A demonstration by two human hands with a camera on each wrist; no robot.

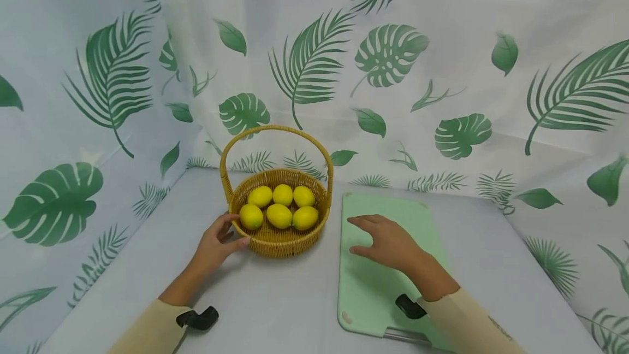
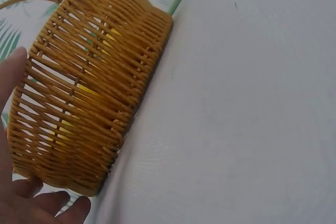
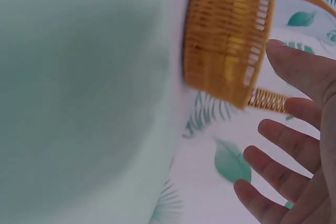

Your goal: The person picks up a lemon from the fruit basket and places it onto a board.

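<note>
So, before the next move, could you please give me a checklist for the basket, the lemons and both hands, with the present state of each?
1. Basket upright on the table: ok.
2. Six lemons inside it: ok.
3. Handle raised, neither of the hands on it: ok.
4. Left hand firmly gripping the basket: cannot tell; it is at the basket's left side.
5. Right hand holding the basket: not ok; it is empty, above the green board, apart from the basket.

Lemons (image 1: 279, 213) inside the basket (image 1: 282, 249), left of the cutting board (image 1: 369, 288).
</note>
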